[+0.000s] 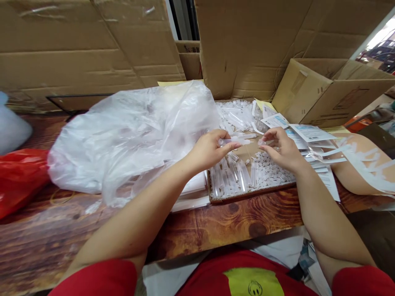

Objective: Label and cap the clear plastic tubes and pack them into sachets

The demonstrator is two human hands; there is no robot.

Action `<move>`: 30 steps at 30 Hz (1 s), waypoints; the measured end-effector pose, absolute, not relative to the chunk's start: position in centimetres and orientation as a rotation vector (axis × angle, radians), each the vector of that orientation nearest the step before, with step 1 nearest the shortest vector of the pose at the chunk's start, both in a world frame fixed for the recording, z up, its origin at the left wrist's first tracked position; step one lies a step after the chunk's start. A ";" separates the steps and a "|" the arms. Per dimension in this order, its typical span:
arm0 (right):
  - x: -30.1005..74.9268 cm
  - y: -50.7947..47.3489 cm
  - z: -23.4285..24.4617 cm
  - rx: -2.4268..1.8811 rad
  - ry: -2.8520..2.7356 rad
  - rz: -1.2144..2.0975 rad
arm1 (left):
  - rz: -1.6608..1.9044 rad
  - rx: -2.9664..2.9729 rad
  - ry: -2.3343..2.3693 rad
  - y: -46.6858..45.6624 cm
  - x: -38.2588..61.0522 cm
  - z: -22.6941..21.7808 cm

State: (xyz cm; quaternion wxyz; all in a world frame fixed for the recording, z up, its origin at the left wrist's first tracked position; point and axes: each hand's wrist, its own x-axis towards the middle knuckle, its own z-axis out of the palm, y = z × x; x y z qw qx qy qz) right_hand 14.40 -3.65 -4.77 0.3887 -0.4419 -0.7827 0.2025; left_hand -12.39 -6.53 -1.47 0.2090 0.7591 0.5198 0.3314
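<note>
My left hand (pixel 212 148) is closed around a clear plastic tube (pixel 243 141), which lies level and points right. In my right hand (pixel 280 150) a small translucent cap (pixel 261 142) is pinched between thumb and fingers, a short gap from the tube's end. Both hands are above a shallow cardboard tray (pixel 247 155). Several clear tubes (pixel 230 176) lie in its front left part, beside a heap of small white pieces (pixel 271 170). Small clear parts (pixel 236 113) are piled at its back.
A large translucent plastic bag (pixel 132 135) covers the table left of the tray, with a red bag (pixel 23 176) further left. Printed packets (pixel 311 133) lie on the right, in front of an open cardboard box (pixel 327 94). Cardboard sheets (pixel 92 45) stand behind the table.
</note>
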 end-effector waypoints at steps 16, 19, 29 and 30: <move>12.0 -6.1 -3.6 -0.714 -1.798 0.268 | 0.959 1.956 1.322 -6.8 -11.5 -1.6; 12.3 -5.6 -3.7 -0.719 -1.779 0.268 | 0.955 1.939 1.317 -6.9 -11.4 -1.5; 12.4 -5.5 -3.9 -0.705 -1.660 0.593 | 0.961 1.943 1.296 -7.0 -11.3 -1.7; 12.2 -5.6 -4.0 -0.709 -1.639 0.662 | 0.960 1.953 1.286 -7.0 -11.3 -1.8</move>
